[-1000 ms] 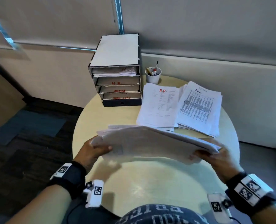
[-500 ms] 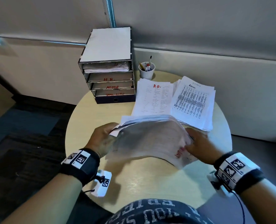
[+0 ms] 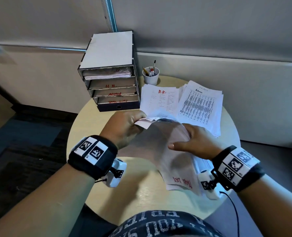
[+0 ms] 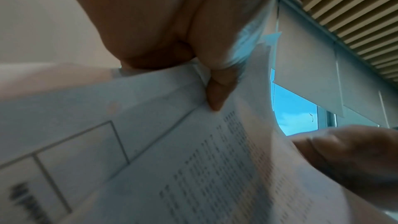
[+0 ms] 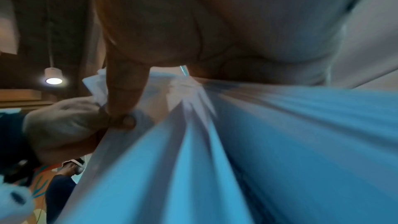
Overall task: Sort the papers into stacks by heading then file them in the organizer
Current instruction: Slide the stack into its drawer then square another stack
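Note:
Both hands hold one thick paper stack (image 3: 160, 147) upright over the round table (image 3: 141, 194), its red heading upside down at the near end. My left hand (image 3: 124, 127) grips the stack's far left corner. My right hand (image 3: 193, 141) grips its right edge, thumb on the facing sheet. In the left wrist view my fingers (image 4: 217, 91) curl over printed sheets (image 4: 193, 168). The right wrist view shows fanned paper edges (image 5: 237, 159), blurred. An H.R. pile (image 3: 160, 100) and an Admin pile (image 3: 201, 106) lie behind. The organizer (image 3: 111, 77) stands at the back left, with papers in its top slot.
A white cup of pens (image 3: 150, 75) stands right of the organizer, against the low wall. The organizer's lower slots carry red labels H.R., ADMIN and a third I cannot read fully. The table drops off to dark carpet (image 3: 22, 142) on the left.
The stack went from lying flat between my hands to standing on end, turned so its heading points toward me. Both hands came closer together and moved toward the organizer.

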Demonstrator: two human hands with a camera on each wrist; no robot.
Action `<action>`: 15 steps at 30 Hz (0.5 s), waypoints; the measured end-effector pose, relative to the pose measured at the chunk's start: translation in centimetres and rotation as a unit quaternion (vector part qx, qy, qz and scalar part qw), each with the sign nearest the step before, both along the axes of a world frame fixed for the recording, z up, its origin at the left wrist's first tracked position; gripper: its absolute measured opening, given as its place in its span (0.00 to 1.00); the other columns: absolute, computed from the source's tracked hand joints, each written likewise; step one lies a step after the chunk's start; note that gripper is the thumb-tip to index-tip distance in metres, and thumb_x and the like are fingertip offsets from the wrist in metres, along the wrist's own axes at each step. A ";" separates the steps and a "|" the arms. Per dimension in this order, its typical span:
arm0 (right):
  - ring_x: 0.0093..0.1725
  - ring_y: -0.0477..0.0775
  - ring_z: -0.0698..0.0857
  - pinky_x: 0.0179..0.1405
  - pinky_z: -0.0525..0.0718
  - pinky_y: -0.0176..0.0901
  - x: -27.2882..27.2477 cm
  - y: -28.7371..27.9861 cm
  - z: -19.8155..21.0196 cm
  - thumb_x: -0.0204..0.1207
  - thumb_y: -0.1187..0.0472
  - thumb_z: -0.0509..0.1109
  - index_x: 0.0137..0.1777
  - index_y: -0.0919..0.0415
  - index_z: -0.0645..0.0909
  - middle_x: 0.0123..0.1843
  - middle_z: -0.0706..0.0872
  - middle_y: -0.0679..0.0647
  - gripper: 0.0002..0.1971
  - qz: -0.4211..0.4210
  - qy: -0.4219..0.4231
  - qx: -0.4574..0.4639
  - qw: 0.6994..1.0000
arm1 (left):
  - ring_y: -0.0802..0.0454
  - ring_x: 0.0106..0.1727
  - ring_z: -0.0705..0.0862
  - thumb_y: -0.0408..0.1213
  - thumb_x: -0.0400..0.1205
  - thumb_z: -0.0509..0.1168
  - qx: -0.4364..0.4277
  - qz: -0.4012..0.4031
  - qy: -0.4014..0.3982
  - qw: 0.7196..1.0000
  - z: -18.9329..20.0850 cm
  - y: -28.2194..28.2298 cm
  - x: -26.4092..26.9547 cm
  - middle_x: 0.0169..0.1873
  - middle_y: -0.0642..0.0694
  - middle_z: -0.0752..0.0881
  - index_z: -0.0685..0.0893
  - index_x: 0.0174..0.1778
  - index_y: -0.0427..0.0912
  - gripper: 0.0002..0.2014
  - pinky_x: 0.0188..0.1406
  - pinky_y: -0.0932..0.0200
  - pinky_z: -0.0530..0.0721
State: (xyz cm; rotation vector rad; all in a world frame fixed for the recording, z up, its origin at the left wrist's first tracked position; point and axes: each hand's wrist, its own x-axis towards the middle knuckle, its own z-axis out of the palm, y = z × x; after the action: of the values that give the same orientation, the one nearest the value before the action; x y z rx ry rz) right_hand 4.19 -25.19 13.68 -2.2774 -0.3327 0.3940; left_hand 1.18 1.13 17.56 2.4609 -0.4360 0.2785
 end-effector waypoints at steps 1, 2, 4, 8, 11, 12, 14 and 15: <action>0.39 0.41 0.86 0.37 0.83 0.41 -0.1 -0.2 -0.5 0.56 0.40 0.80 0.39 0.40 0.84 0.36 0.88 0.40 0.14 -0.014 -0.006 -0.013 1.000 | 0.57 0.34 0.81 0.32 0.78 0.72 0.015 -0.016 -0.009 1.000 0.6 -0.2 0.2 0.32 0.55 0.84 0.86 0.42 0.47 0.04 0.34 0.58 0.77; 0.35 0.45 0.86 0.33 0.83 0.42 0.0 -0.4 -1.0 0.58 0.46 0.79 0.35 0.43 0.84 0.30 0.86 0.42 0.08 -0.025 -0.016 -0.024 0.999 | 0.59 0.34 0.80 0.32 0.78 0.72 0.030 -0.030 -0.012 0.999 1.2 -0.4 0.4 0.32 0.57 0.83 0.86 0.42 0.46 0.05 0.34 0.63 0.76; 0.32 0.51 0.85 0.33 0.84 0.48 0.2 -0.9 -2.4 0.59 0.53 0.74 0.34 0.44 0.84 0.26 0.83 0.45 0.04 -0.035 -0.018 -0.011 0.999 | 0.58 0.36 0.81 0.33 0.79 0.72 0.059 -0.051 -0.014 0.997 2.1 -0.8 0.6 0.33 0.57 0.84 0.86 0.42 0.47 0.04 0.35 0.64 0.75; 0.31 0.53 0.86 0.38 0.88 0.56 0.7 -2.0 -3.1 0.59 0.62 0.79 0.35 0.52 0.88 0.31 0.90 0.58 0.06 -0.110 0.043 0.082 0.990 | 0.47 0.50 0.84 0.34 0.77 0.72 -0.007 0.095 -0.052 0.994 2.1 0.5 1.6 0.46 0.50 0.86 0.84 0.50 0.47 0.08 0.50 0.52 0.82; 0.37 0.61 0.89 0.46 0.88 0.59 0.9 -3.1 -2.4 0.65 0.72 0.80 0.42 0.66 0.88 0.39 0.91 0.68 0.07 -0.160 0.098 0.199 0.962 | 0.50 0.69 0.78 0.42 0.69 0.78 -0.208 0.326 -0.047 0.921 0.1 2.7 1.0 0.66 0.48 0.77 0.75 0.71 0.49 0.33 0.73 0.50 0.76; 0.40 0.65 0.89 0.49 0.89 0.61 0.8 -3.5 -2.1 0.66 0.74 0.80 0.47 0.72 0.87 0.43 0.91 0.70 0.10 -0.166 0.116 0.240 0.949 | 0.49 0.71 0.76 0.45 0.67 0.79 -0.296 0.350 0.025 0.889 -0.7 2.8 0.4 0.70 0.45 0.76 0.72 0.76 0.49 0.40 0.75 0.48 0.74; 0.47 0.72 0.90 0.53 0.88 0.64 0.9 -3.9 -1.5 0.62 0.72 0.82 0.52 0.75 0.86 0.49 0.90 0.73 0.18 -0.160 0.143 0.304 0.928 | 0.47 0.71 0.79 0.48 0.64 0.81 -0.431 0.258 0.210 0.839 -2.9 2.4 -1.1 0.72 0.41 0.80 0.69 0.80 0.49 0.47 0.75 0.42 0.72; 0.50 0.73 0.89 0.53 0.88 0.63 0.9 -3.8 -1.2 0.59 0.72 0.83 0.52 0.74 0.86 0.50 0.90 0.72 0.20 -0.155 0.149 0.333 0.918 | 0.45 0.69 0.81 0.48 0.65 0.80 -0.458 0.178 0.277 0.826 -3.8 1.8 -1.6 0.70 0.42 0.83 0.71 0.79 0.48 0.45 0.76 0.37 0.72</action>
State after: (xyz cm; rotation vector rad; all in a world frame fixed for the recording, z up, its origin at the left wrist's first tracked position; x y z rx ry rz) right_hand 5.06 -29.04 12.51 -1.5357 0.0571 0.3826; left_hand -0.38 2.97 13.78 1.5236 0.3633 -0.0903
